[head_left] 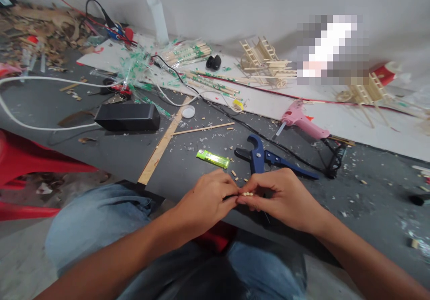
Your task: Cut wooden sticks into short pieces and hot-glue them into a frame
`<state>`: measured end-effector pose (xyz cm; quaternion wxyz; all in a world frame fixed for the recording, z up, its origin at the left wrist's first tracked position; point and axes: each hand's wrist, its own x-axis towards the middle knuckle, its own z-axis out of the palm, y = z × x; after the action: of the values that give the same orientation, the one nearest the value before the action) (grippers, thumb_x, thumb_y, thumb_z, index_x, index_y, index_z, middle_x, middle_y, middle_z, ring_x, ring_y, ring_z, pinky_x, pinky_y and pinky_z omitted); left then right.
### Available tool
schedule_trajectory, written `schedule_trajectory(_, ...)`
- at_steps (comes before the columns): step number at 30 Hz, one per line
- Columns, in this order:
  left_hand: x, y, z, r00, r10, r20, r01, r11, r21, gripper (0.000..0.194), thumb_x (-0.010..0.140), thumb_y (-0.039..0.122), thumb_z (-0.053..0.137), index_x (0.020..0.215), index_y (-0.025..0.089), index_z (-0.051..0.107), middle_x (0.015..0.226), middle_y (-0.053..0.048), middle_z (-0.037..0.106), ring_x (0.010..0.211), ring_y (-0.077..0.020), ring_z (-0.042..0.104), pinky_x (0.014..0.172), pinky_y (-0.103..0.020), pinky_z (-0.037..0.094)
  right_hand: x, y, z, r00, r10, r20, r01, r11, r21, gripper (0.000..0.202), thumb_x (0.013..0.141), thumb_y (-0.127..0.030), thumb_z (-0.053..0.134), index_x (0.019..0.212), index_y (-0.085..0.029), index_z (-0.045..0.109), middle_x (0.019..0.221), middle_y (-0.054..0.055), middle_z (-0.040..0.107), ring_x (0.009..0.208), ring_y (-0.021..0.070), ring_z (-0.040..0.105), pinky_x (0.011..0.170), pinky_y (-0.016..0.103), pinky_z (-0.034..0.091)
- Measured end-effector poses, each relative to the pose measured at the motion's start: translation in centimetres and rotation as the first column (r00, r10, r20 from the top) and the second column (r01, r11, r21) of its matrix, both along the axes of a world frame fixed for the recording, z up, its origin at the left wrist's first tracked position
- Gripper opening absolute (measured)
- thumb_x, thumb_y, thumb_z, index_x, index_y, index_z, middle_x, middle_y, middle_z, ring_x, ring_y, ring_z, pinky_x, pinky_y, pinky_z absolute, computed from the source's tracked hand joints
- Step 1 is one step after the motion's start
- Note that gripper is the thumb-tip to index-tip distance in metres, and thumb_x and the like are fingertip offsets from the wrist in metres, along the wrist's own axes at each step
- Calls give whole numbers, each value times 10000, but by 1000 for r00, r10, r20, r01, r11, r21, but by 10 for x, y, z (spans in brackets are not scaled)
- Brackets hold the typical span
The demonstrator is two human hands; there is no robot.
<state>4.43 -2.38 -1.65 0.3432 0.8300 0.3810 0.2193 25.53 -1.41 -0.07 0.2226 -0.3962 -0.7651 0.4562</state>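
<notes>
Several short wooden stick pieces [247,194] are pinched side by side between my two hands, their pale cut ends facing me. My right hand [280,197] grips them between thumb and forefinger. From the other side my left hand [215,197] presses its closed fingertips to the same bundle, and those fingers partly hide it. Just beyond my hands lie a green lighter [212,158] and a blue pipe cutter [258,154], whose near end goes behind my right hand. Small cut stick bits [234,173] are scattered between them.
A pink glue gun [304,119] rests at the right behind the cutter, near a black cable. Small stick-built models [264,62] stand at the back. Wrapped chopsticks [190,52], a black box [127,116] and a loose stick [203,128] lie further left. A red stool [30,161] stands left.
</notes>
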Motion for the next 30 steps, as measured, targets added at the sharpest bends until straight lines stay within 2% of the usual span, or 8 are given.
schedule_trajectory(4, -1, -1, -2, 1000, -21, -10, 21, 998, 59, 156, 973, 197, 633, 927, 157, 777, 856, -42, 728, 824, -167, 630, 759, -263, 477, 1, 0, 1, 1000, -1, 28, -1, 997, 75, 193, 915, -371, 735, 842, -192, 722, 636, -36, 701, 538, 88, 626, 534, 170, 456)
schedule_trajectory(10, -1, -3, -5, 1000, 3, 8, -4, 996, 86, 172, 979, 208, 622, 900, 160, 766, 862, -37, 730, 834, -167, 631, 782, -270, 488, 4, 2, 8, 994, 61, 93, -83, 965, 251, 92, 936, -244, 685, 874, -191, 727, 694, -27, 719, 585, 84, 634, 584, 182, 442)
schedule_trajectory(17, 0, -2, -6, 1000, -4, 13, 3, 997, 74, 172, 987, 216, 615, 935, 178, 774, 863, -26, 728, 849, -165, 641, 772, -264, 500, 7, 4, 1, 996, 88, 19, -90, 984, 153, 155, 952, -299, 690, 859, -189, 747, 733, -10, 755, 602, 94, 649, 580, 188, 448)
schedule_trajectory(20, 1, -2, -5, 1000, -15, -23, 18, 995, 101, 190, 1004, 233, 592, 936, 179, 761, 882, -26, 732, 876, -171, 640, 791, -274, 509, 8, 5, 1, 996, 86, 30, -90, 980, 178, 162, 950, -291, 689, 839, -186, 744, 715, -11, 749, 574, 88, 629, 559, 189, 434)
schedule_trajectory(23, 3, -2, 3, 998, -50, -44, 55, 990, 127, 223, 1039, 241, 525, 972, 166, 725, 966, -40, 738, 940, -178, 645, 856, -291, 513, 9, 5, 8, 997, 74, 6, -73, 973, 218, 139, 940, -250, 696, 822, -189, 735, 684, -26, 739, 543, 76, 617, 541, 177, 435)
schedule_trajectory(25, 3, -2, 14, 995, -96, -16, 97, 993, 71, 228, 1062, 244, 477, 1013, 160, 684, 1017, -47, 734, 976, -173, 655, 890, -288, 505, 10, 6, 14, 997, 60, -51, -47, 974, 223, 111, 920, -224, 720, 814, -191, 728, 653, -40, 726, 528, 68, 620, 526, 160, 441)
schedule_trajectory(27, 4, -1, 26, 988, -152, 18, 153, 987, -40, 248, 1079, 257, 425, 999, 160, 639, 1007, -50, 721, 947, -165, 664, 860, -276, 501, 13, 7, 20, 989, 52, -136, -22, 977, 213, 91, 890, -193, 754, 807, -192, 718, 622, -52, 709, 513, 61, 621, 519, 148, 450)
schedule_trajectory(30, 6, 2, 41, 972, -231, 45, 235, 942, -241, 254, 1080, 264, 392, 935, 181, 583, 909, -29, 702, 831, -153, 665, 765, -264, 492, 16, 7, 25, 962, 89, -256, -41, 981, 189, 102, 862, -114, 771, 840, -191, 708, 656, -45, 734, 548, 60, 657, 556, 137, 485)
